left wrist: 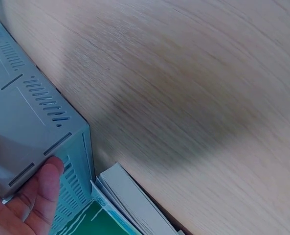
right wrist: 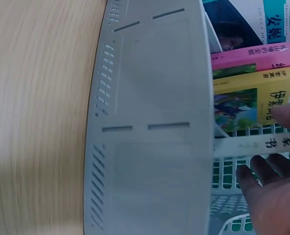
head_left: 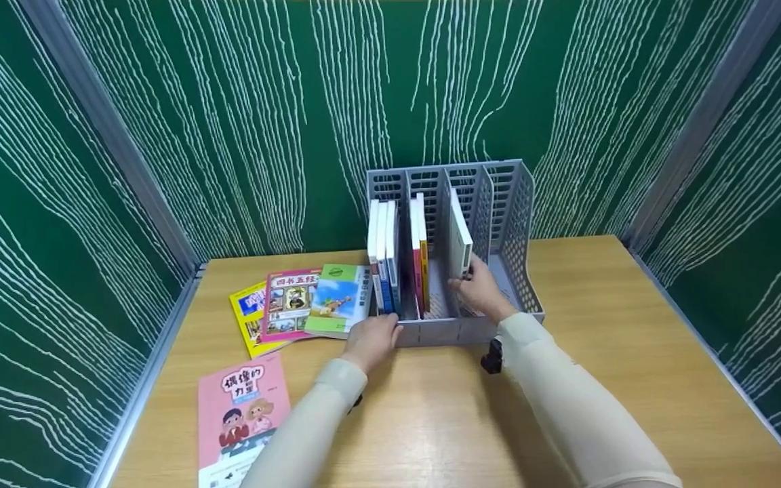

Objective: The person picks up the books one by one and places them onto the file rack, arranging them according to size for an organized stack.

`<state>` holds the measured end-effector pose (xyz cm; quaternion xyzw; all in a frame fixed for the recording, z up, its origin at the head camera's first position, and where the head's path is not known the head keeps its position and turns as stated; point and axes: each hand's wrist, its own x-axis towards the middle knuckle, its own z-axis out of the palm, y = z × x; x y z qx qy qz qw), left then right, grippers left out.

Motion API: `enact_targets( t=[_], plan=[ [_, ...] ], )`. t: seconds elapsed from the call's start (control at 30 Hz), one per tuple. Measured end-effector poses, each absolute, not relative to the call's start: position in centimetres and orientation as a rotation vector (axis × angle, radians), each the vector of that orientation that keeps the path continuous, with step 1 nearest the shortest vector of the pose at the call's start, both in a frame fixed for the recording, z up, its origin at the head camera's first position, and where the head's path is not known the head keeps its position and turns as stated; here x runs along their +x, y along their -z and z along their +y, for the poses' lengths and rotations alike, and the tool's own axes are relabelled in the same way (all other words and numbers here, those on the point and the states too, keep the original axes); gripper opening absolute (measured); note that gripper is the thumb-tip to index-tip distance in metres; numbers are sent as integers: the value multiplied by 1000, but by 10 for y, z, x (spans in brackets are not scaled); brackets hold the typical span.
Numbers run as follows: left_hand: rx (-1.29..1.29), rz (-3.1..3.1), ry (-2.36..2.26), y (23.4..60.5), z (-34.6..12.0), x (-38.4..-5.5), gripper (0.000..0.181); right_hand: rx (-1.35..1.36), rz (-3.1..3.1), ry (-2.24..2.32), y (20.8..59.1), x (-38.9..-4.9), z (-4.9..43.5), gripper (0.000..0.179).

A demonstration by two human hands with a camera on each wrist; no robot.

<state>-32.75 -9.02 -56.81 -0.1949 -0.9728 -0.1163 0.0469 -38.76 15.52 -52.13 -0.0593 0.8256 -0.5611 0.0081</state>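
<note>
I see the right hand pinching a white book in the rack's third slot from left. Left hand grips the rack's front-left corner; three books overlap beside it on the tabletop.

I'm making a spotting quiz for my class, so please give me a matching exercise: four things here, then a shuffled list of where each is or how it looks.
1. Rack
2. Left hand
3. Right hand
4. Green book

A. Pinching a white book
B. Lying partly over a pink-bordered book
C. Grey, holding upright books
D. Gripping the rack's front corner

Pairs: 1-C, 2-D, 3-A, 4-B
</note>
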Motion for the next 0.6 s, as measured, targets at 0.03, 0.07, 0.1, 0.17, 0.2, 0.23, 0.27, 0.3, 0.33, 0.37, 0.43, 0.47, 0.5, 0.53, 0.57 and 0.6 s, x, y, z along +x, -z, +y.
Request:
enact_targets(
  t=[0.03,0.07,0.1,0.17,0.2,0.23,0.27,0.3,0.33,0.37,0.43,0.47,0.5,0.53,0.57,0.6],
  plan=[
    [-595,-2969,359,568,-90,-328,27,-189,2580,1760,520,-386,157,75],
    [-599,-2965,361,568,-90,-327,28,-185,2576,1767,518,-385,160,75],
    [-602,-2962,364,568,-89,-327,27,-186,2574,1779,517,-384,162,75],
    [-614,-2952,389,567,-89,-326,27,-179,2576,1785,515,-381,166,75],
    [-621,-2952,408,567,-90,-326,26,-179,2582,1785,514,-380,167,74],
    [-639,-2926,422,580,-93,-333,29,-182,2588,1787,513,-378,168,74],
    [-647,-2926,439,580,-94,-333,29,-190,2601,1783,512,-377,169,74],
    [-658,-2926,451,579,-96,-333,29,-202,2617,1778,510,-376,170,73],
    [-672,-2926,461,579,-97,-334,29,-210,2634,1768,508,-374,171,73],
    [-684,-2927,460,579,-98,-334,28,-224,2649,1763,507,-373,173,73],
    [-716,-2926,433,577,-101,-335,28,-250,2691,1732,504,-370,176,72],
    [-724,-2948,419,564,-100,-327,24,-258,2710,1712,502,-369,178,71],
    [-743,-2946,396,564,-102,-327,23,-257,2725,1697,501,-367,180,69],
    [-758,-2941,379,563,-103,-327,22,-257,2741,1678,500,-366,182,67],
    [-770,-2940,369,563,-104,-326,22,-254,2758,1659,498,-364,184,65],
    [-782,-2936,365,562,-106,-325,23,-250,2776,1633,497,-363,186,63]
  ],
)
